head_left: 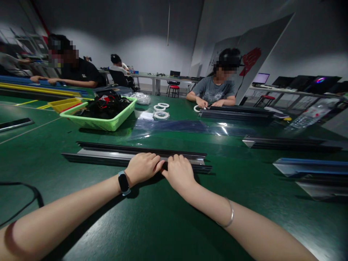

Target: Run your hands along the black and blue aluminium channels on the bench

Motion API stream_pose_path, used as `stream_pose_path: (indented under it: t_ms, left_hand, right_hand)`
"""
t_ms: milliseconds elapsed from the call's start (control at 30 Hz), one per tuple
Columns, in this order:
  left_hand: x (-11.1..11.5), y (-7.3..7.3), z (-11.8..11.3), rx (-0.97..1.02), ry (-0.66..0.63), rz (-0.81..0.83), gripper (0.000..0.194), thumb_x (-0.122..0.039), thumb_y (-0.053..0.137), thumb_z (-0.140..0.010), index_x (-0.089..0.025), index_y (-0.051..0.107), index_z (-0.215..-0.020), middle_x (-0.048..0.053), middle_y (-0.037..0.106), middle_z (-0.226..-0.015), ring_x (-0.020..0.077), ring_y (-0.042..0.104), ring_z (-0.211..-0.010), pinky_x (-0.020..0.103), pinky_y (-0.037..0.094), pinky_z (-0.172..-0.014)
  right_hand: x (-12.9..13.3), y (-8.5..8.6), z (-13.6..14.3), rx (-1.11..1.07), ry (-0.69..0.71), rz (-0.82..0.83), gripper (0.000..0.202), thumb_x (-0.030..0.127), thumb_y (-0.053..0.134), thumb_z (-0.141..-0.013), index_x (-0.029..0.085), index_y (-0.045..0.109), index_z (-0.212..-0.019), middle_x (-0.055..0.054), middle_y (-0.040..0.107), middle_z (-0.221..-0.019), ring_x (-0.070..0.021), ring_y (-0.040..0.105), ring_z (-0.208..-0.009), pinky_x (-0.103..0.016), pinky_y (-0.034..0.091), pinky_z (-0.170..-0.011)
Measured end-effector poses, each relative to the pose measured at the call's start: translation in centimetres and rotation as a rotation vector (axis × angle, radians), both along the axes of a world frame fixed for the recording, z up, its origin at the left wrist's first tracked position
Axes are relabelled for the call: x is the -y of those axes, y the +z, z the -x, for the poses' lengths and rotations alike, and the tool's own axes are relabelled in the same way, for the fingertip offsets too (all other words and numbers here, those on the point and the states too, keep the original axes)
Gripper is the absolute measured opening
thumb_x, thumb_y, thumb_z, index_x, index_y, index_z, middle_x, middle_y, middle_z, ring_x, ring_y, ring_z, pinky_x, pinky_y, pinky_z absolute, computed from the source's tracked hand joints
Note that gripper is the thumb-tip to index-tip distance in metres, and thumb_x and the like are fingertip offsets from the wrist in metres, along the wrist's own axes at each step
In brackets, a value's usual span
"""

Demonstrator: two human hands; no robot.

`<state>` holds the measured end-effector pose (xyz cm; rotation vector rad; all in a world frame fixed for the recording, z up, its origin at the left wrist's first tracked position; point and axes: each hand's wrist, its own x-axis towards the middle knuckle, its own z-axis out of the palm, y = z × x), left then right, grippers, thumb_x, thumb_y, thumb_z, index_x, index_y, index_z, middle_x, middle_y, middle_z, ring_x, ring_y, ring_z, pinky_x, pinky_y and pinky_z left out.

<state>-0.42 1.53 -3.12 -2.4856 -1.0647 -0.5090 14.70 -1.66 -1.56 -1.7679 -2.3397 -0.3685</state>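
- Green table, glossy. Black channel strip lies lengthwise across the near middle, open side up, pale inner floor showing.
- Left hand and right hand side by side on the strip, right of its middle, thumbs close to each other. Fingers bent over the near wall. Cannot tell whether they grip or merely press.
- Left wrist wears a dark-faced band; right forearm, a thin silvery bangle.
- Beyond the strip: clear film spread flat, glare on it. White rings just behind.
- Left of those, a light-green basket heaped with dark items, some red among them; yellow tray beside it.
- Right side: another dark strip, and nearer, a blue-edged strip. Clear bottle farther back, blurred.
- Across the table, a person in a grey shirt, both hands low near dark strips. Far left, a person in black, hands at blue and yellow lengths.
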Motion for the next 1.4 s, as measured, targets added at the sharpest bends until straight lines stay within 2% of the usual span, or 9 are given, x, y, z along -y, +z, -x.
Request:
stream_pose_path:
  t_ms: [233, 600, 967, 1100, 1400]
  left_hand:
    - [-0.12, -0.06, 0.02, 0.018, -0.010, -0.011, 0.033, -0.034, 0.035, -0.087, -0.017, 0.052, -0.064, 0.002, 0.054, -0.059, 0.0147, 0.051, -0.057, 0.028, 0.032, -0.052]
    - [-0.11, -0.11, -0.02, 0.030, -0.009, -0.012, 0.032, -0.033, 0.036, -0.087, -0.018, 0.051, -0.064, 0.002, 0.053, -0.058, 0.0135, 0.051, -0.057, 0.026, 0.032, -0.054]
    - [-0.03, -0.03, -0.05, 0.029, -0.009, 0.013, 0.032, -0.033, 0.035, -0.087, -0.017, 0.051, -0.065, 0.002, 0.054, -0.060, 0.0135, 0.051, -0.058, 0.026, 0.032, -0.055]
    - [-0.05, -0.03, -0.05, 0.010, -0.002, 0.024, 0.032, -0.034, 0.034, -0.088, -0.018, 0.051, -0.066, 0.002, 0.055, -0.061, 0.0142, 0.051, -0.059, 0.027, 0.032, -0.055]
    - [0.14, 0.28, -0.13, 0.032, -0.018, 0.012, 0.030, -0.032, 0.034, -0.087, -0.017, 0.052, -0.068, 0.003, 0.054, -0.064, 0.0141, 0.050, -0.063, 0.027, 0.035, -0.058]
  right_hand:
    - [0.26, 0.38, 0.17, -0.002, -0.073, 0.051, 0.032, 0.041, 0.049, -0.077, 0.010, 0.057, -0.081, -0.015, 0.060, -0.077, -0.0270, 0.055, -0.076, -0.039, 0.038, -0.068]
    - [-0.20, 0.28, 0.17, 0.041, -0.057, 0.109, 0.041, 0.046, 0.046, -0.079, 0.007, 0.055, -0.083, -0.020, 0.060, -0.080, -0.0263, 0.056, -0.078, -0.039, 0.037, -0.071]
    - [-0.52, 0.28, -0.01, 0.044, 0.002, 0.114, 0.042, 0.045, 0.044, -0.079, 0.005, 0.057, -0.085, -0.018, 0.060, -0.078, -0.0259, 0.056, -0.078, -0.040, 0.037, -0.073]
    - [-0.68, 0.42, -0.02, 0.064, 0.020, 0.125, 0.037, 0.041, 0.045, -0.080, 0.006, 0.058, -0.084, -0.017, 0.059, -0.076, -0.0256, 0.056, -0.076, -0.038, 0.038, -0.070]
    - [0.04, 0.07, 0.03, 0.024, -0.019, 0.066, 0.031, 0.041, 0.046, -0.080, 0.011, 0.053, -0.087, -0.014, 0.057, -0.080, -0.0252, 0.053, -0.080, -0.039, 0.036, -0.073]
